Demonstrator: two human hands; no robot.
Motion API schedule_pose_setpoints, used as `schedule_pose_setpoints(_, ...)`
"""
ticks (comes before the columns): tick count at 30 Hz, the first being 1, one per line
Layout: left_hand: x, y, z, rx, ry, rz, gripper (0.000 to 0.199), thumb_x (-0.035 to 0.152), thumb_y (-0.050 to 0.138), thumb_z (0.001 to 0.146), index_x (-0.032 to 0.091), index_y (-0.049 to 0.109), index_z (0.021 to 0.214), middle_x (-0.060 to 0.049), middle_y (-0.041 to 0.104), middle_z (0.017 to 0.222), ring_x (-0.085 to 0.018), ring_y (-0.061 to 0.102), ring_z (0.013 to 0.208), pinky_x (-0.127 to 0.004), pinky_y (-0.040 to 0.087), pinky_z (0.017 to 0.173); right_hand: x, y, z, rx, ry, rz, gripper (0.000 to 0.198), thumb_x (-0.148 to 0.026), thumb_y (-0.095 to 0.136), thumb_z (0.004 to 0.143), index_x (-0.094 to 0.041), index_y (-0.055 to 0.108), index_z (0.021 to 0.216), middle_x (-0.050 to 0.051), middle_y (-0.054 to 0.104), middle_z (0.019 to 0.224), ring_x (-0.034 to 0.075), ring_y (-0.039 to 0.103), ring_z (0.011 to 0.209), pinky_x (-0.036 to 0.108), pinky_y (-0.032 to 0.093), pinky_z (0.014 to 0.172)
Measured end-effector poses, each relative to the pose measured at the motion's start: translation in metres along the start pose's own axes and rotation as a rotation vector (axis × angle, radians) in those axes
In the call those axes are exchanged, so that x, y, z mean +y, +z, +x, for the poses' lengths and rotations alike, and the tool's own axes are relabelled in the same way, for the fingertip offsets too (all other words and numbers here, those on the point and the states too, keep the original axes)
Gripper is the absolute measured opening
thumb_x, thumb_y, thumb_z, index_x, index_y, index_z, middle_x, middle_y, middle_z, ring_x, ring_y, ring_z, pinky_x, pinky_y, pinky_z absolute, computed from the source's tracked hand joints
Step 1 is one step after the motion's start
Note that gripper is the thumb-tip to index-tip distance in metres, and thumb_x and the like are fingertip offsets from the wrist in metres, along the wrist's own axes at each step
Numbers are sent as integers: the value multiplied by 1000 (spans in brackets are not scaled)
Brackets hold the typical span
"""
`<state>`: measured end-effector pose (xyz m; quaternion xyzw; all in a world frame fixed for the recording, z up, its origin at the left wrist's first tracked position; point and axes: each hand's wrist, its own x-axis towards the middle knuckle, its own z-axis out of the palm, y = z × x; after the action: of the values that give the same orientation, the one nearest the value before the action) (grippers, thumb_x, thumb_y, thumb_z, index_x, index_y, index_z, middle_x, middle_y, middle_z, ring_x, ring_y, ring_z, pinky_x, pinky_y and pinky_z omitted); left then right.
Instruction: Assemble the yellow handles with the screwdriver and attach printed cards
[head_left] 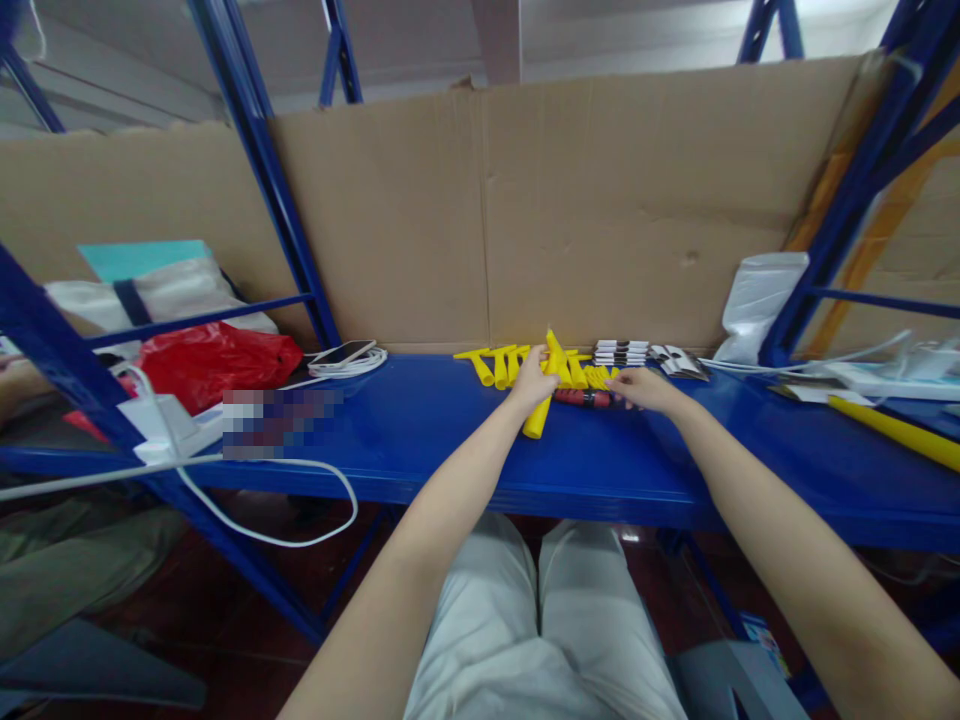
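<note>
Yellow, tapered and plastic-looking, a tube (535, 418) is gripped by the left hand (530, 381) over the blue bench (420, 420), long axis running away from the body, the right hand (642, 388) (its grip I cannot tell) to its right.

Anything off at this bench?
Yes: at left, a white cable loops over the front edge of the bench and hangs below it, a possible snag. No obvious spill or damage around the yellow parts.

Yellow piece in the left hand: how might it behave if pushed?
Probably stiff: the yellow piece sticks out straight from the left hand. Its rounded lower end may let it roll. Its smooth-looking surface could slip.
</note>
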<state>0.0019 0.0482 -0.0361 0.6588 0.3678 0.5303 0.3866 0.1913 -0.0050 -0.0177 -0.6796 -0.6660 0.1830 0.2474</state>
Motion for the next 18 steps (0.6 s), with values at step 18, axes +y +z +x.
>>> schedule_pose_setpoints(18,3,-3,-1,168,18,191,40,-4,59,60,15,73,91,-7,65,114,-21,56,114,-32,41,103,5,-1,3,74,-115,-173,20,-22,53,86,-18,55,66,0,62,57,11,58,49,20,42,51)
